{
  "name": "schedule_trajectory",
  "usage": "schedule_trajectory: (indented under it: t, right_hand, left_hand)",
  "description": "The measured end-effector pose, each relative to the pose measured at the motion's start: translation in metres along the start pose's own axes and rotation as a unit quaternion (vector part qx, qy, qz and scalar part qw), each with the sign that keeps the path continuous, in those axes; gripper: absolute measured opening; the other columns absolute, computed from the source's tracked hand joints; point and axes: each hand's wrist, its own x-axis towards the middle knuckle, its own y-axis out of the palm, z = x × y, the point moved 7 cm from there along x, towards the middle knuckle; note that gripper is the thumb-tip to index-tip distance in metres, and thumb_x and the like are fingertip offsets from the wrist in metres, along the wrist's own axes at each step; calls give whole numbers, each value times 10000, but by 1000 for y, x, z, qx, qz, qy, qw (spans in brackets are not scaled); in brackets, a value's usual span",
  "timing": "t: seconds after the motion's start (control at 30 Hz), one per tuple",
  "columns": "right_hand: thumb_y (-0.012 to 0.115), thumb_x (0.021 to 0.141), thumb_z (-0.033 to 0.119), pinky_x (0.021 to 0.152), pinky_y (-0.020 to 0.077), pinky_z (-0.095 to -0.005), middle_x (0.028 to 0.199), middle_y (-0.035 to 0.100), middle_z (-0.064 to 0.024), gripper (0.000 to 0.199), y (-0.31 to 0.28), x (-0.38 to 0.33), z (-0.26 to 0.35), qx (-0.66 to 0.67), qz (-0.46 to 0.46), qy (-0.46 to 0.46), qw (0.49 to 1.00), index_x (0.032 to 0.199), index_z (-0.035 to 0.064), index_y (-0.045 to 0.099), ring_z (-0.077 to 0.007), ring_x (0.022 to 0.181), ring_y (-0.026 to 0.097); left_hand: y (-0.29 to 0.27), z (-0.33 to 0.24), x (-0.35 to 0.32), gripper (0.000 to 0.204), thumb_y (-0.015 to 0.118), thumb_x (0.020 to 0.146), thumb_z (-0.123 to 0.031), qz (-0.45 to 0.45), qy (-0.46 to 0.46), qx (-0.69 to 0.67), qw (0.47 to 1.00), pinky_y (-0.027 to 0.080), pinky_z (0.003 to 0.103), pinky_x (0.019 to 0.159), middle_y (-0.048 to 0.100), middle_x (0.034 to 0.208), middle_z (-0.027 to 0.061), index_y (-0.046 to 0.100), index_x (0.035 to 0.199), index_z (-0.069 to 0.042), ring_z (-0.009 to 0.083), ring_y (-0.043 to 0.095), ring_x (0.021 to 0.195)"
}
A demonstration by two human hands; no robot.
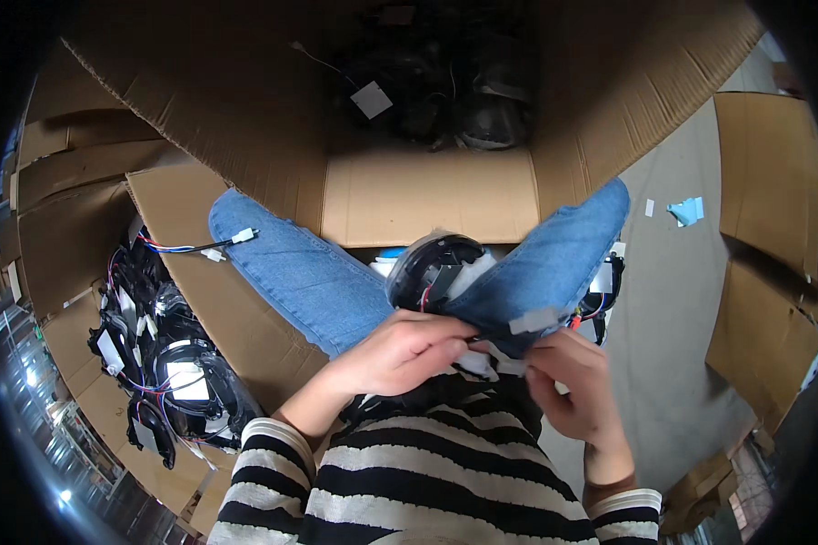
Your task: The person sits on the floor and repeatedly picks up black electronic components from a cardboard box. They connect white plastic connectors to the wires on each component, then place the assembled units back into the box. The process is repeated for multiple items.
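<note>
A round black lamp unit (pixel 434 271) with a glossy rim and coloured wires rests between my thighs. Just below it, the fingers of my left hand (pixel 407 352) are closed on its dark wiring, most of which they cover. My right hand (pixel 574 381) is to the right with thumb and fingers pinched on a small whitish strip (pixel 511 365). Between the hands is a white plastic connector (pixel 477 363). A blurred, pale translucent tag (pixel 534 321) shows above my right fingertips; what it is fixed to is hidden.
A large open cardboard box (pixel 432 195) ahead holds several bagged lamps (pixel 486 118). At left, another carton (pixel 218 304) stands by a heap of wired black lamps (pixel 182 368). More lamp parts (pixel 602 286) lie beside my right leg. Blue scrap (pixel 686 212) and flattened cardboard (pixel 773 173) are at right.
</note>
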Motion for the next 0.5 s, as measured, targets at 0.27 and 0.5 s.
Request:
schedule_trajectory:
  t: [0.27, 0.5]
  right_hand:
    - [593, 653, -60, 468, 381, -245, 650, 550, -77, 195, -1, -13, -13, 174, 90, 139, 971, 840, -6, 583, -158, 504, 492]
    - [569, 660, -74, 474, 397, -258, 680, 569, -80, 209, -9, -10, -10, 145, 45, 69, 986, 863, -22, 577, -185, 502, 504]
  left_hand:
    - [-16, 4, -23, 146, 525, 781, -19, -80, -12, -48, 996, 395, 217, 488, 595, 718, 56, 575, 914, 17, 92, 522, 545]
    - [-20, 11, -30, 170, 564, 756, 2, -83, -69, -123, 986, 426, 185, 545, 617, 799, 56, 596, 923, 2, 82, 563, 641]
